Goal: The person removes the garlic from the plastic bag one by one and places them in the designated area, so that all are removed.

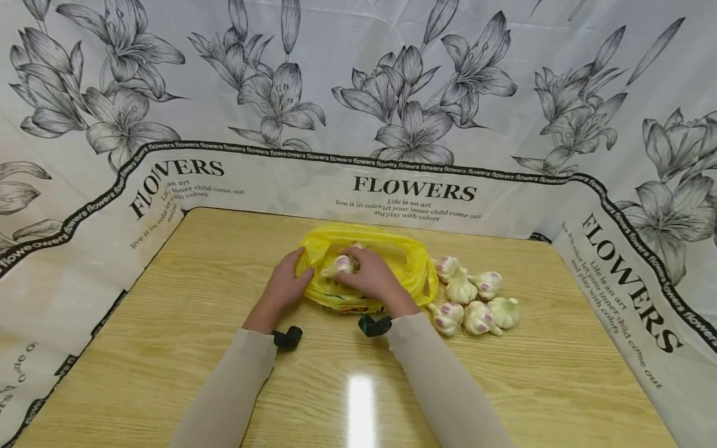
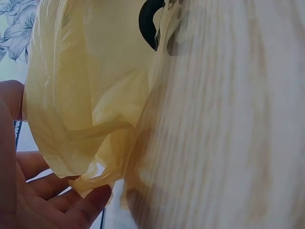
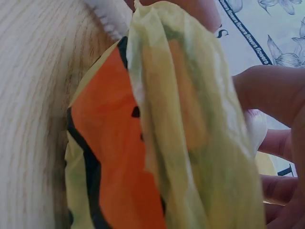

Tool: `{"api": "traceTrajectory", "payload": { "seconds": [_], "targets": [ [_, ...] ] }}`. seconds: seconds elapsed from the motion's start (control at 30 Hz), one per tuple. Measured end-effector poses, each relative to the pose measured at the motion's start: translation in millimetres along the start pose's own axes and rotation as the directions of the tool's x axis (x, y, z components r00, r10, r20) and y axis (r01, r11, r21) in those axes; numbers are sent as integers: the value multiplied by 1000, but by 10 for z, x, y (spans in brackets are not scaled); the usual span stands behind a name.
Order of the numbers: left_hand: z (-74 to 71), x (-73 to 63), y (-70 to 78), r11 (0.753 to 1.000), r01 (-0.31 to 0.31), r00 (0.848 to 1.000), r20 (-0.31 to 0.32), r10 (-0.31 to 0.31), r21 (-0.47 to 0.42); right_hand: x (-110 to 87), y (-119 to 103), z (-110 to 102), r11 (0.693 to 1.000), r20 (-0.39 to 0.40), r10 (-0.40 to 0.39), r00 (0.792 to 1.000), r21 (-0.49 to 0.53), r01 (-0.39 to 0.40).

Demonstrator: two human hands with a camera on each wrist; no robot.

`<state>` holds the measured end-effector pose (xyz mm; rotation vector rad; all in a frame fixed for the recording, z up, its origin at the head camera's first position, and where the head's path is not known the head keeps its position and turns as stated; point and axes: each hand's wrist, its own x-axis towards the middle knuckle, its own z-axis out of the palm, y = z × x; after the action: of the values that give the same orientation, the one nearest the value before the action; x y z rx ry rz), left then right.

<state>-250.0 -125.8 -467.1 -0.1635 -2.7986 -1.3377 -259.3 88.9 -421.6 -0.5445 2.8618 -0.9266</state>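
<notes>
A yellow plastic bag (image 1: 414, 255) stands with its mouth spread at the middle of the table. My left hand (image 1: 284, 283) grips its left rim between thumb and fingers; in the left wrist view the thin plastic (image 2: 71, 95) hangs beside that hand. Over the bag's mouth, my right hand (image 1: 374, 274) holds a white garlic bulb (image 1: 343, 265) with purple streaks. From the right wrist, the bag's orange and black print (image 3: 119, 152) fills the middle, and only a sliver of the bulb (image 3: 257, 126) shows past the plastic.
Several garlic bulbs (image 1: 461, 287) lie grouped on the wooden table (image 1: 313, 386) just right of the bag. A white cloth (image 1: 297, 180) printed with flowers and lettering stands around the table's back and sides. Dark wrist mounts (image 1: 374, 325) sit at both cuffs.
</notes>
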Motion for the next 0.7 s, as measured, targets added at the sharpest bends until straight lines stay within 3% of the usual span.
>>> {"api": "traceTrajectory", "payload": {
  "seconds": [0.33,0.7],
  "targets": [
    [-8,-6,8,1000,-8,1000,0,8,-2,-179,36,-90,998,-42,2,999,62,1],
    [8,8,-5,1000,24,1000,8,-24,-1,-379,104,-269,993,-45,31,998,115,-25]
  ]
}}
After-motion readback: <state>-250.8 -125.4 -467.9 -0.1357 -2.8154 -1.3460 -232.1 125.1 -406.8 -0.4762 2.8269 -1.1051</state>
